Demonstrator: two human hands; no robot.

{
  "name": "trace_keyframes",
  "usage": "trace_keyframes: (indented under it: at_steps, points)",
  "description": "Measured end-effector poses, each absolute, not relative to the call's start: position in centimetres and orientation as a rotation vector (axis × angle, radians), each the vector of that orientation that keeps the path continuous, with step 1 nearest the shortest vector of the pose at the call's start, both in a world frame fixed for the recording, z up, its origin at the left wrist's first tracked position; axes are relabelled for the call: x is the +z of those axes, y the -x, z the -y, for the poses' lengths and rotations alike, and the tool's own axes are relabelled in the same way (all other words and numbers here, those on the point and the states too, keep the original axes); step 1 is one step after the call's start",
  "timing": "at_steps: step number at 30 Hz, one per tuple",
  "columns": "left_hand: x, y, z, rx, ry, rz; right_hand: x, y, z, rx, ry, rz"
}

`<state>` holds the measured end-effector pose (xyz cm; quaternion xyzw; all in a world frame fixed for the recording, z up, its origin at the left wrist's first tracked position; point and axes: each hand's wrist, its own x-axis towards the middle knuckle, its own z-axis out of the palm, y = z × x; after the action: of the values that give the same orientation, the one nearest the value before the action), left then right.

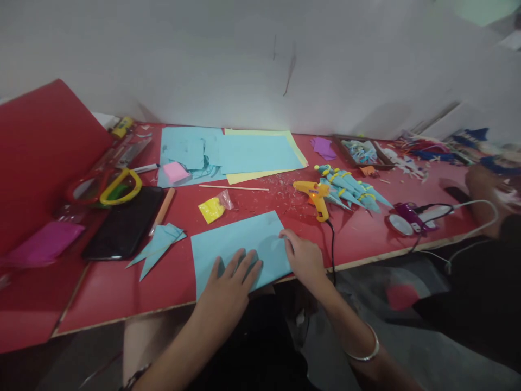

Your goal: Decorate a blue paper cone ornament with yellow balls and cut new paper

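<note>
A light blue sheet of paper (244,241) lies at the front edge of the red table, its near side reaching the rim. My left hand (232,279) rests on it with the fingers spread flat. At the sheet's right edge is my right hand (303,258), its fingers curled and the thumb and forefinger at the paper's side. To the left lie folded blue paper pieces with pointed ends (160,244). A yellow glue gun (315,198) lies just beyond my right hand, its black cord running off the table edge.
Blue paper cones with yellow trim (352,187) lie right of the glue gun. Behind are more blue sheets (256,155), a thin stick (234,188) and a yellow packet (211,209). At left are a black phone (126,225) and yellow-handled scissors (121,187). Another person sits at the right.
</note>
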<state>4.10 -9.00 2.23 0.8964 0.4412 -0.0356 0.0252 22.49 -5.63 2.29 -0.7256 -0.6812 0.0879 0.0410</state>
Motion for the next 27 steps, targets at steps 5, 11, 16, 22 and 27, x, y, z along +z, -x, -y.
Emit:
trace_keyframes:
  at_steps: [5,11,16,22,27]
  points:
    - [1.7,-4.2,9.7,-0.072,-2.782,-1.440,2.5,-22.4,5.6,0.264,2.244,2.117]
    - [1.2,-4.2,10.4,-0.053,-2.831,-1.496,2.6,-22.3,5.5,0.259,2.292,2.128]
    - [0.9,-4.2,10.6,-0.056,-2.853,-1.516,2.7,-22.3,5.5,0.252,2.292,2.136]
    - [0.7,-4.1,10.8,-0.028,-2.866,-1.520,2.6,-22.3,5.4,0.244,2.290,2.146]
    - [0.6,-4.0,10.8,-0.026,-2.862,-1.518,2.6,-22.2,5.3,0.243,2.308,2.127]
